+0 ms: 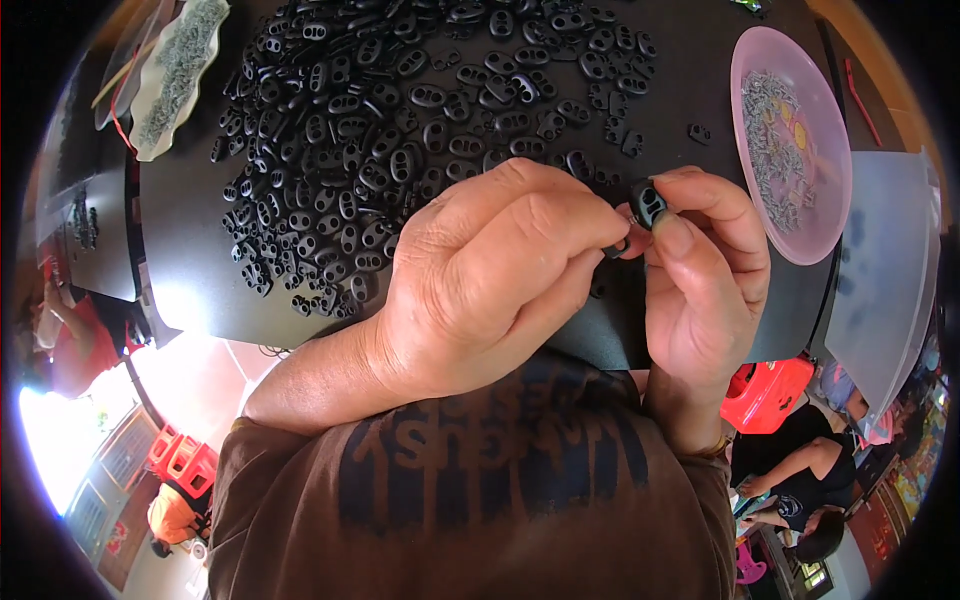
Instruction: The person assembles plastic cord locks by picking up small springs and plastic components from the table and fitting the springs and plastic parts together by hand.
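Both hands pinch one black two-hole toggle (over the heap).

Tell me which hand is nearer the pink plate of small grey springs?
Right. The right hand, pinching a black two-hole stopper, sits just beside the pink plate near its lower left rim. The left hand is further left, beyond the right hand.
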A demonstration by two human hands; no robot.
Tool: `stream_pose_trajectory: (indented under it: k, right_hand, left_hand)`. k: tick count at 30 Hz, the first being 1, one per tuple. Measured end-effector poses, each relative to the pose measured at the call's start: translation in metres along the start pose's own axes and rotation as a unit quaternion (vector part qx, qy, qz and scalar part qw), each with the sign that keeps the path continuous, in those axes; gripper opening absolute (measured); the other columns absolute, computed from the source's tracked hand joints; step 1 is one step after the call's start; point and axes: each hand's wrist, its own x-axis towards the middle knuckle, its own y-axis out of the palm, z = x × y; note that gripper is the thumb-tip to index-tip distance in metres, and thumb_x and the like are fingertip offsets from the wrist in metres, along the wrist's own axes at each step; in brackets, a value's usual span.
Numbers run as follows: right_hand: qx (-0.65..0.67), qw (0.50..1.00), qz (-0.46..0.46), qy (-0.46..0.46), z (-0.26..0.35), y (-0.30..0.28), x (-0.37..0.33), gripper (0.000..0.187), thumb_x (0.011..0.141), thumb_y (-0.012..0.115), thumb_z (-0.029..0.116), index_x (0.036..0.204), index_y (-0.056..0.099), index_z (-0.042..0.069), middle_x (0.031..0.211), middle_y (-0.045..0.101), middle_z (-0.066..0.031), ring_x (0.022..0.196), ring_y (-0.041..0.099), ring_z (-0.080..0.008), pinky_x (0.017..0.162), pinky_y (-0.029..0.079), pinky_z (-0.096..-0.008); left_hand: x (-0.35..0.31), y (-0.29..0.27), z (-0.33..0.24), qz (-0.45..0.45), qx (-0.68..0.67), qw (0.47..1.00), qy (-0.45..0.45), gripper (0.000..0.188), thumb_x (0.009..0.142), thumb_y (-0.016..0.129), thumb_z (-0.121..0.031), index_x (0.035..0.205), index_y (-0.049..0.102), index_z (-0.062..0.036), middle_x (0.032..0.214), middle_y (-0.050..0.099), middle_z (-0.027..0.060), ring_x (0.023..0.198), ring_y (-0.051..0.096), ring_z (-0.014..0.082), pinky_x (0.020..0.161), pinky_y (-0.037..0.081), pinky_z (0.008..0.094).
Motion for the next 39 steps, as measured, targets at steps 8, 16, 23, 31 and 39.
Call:
stream_pose_trajectory:
  k: [8,16,23,31,39]
  right_hand:
    - [-0.043,0.999,0.004,-0.022,0.001,0.000,0.000,0.021,0.077,0.050,0.001,0.096,0.053,-0.005,0.089,0.052,-0.0110,0.076,0.056,-0.0164,0.065,0.045,-0.0250]
    - [-0.109,0.991,0.004,-0.082,-0.001,0.003,0.001,0.020,0.077,0.050,0.000,0.096,0.054,-0.005,0.088,0.052,-0.0112,0.073,0.053,-0.0148,0.065,0.045,-0.0250]
    - [-0.130,0.983,0.008,-0.128,-0.004,0.002,0.001,0.020,0.077,0.050,0.000,0.096,0.054,-0.005,0.088,0.053,-0.0116,0.073,0.053,-0.0144,0.064,0.045,-0.0237]
    - [-0.133,0.982,0.009,-0.135,-0.006,0.004,0.001,0.021,0.078,0.050,-0.001,0.098,0.053,-0.005,0.089,0.054,-0.0118,0.071,0.054,-0.0144,0.065,0.045,-0.0242]
    - [-0.136,0.980,0.016,-0.145,-0.007,0.003,0.001,0.021,0.078,0.050,-0.001,0.099,0.052,-0.005,0.090,0.053,-0.0111,0.074,0.054,-0.0143,0.067,0.046,-0.0253]
  left_hand:
    - [0.002,-0.003,0.000,0.026,-0.040,0.997,-0.068,0.023,0.068,0.060,0.008,0.089,0.053,-0.0004,0.085,0.056,0.0098,0.068,0.054,0.0150,0.058,0.043,0.0224]
    - [-0.001,-0.002,-0.013,0.014,-0.234,0.920,-0.315,0.014,0.077,0.057,0.001,0.090,0.052,-0.0007,0.079,0.053,0.0009,0.063,0.047,0.0028,0.054,0.038,0.0149]
    - [-0.006,-0.002,0.000,0.036,-0.202,0.959,-0.197,0.013,0.076,0.057,0.003,0.087,0.052,-0.0015,0.080,0.052,0.0022,0.061,0.046,0.0038,0.054,0.038,0.0167]
    - [-0.001,-0.002,-0.010,-0.024,-0.407,0.840,-0.359,0.007,0.077,0.056,-0.003,0.083,0.052,-0.0030,0.077,0.054,0.0052,0.058,0.049,0.0068,0.053,0.040,0.0181]
    - [0.003,-0.004,-0.008,0.000,-0.414,0.798,-0.438,0.005,0.078,0.055,-0.006,0.081,0.052,-0.0034,0.069,0.057,0.0060,0.053,0.049,0.0081,0.049,0.040,0.0194]
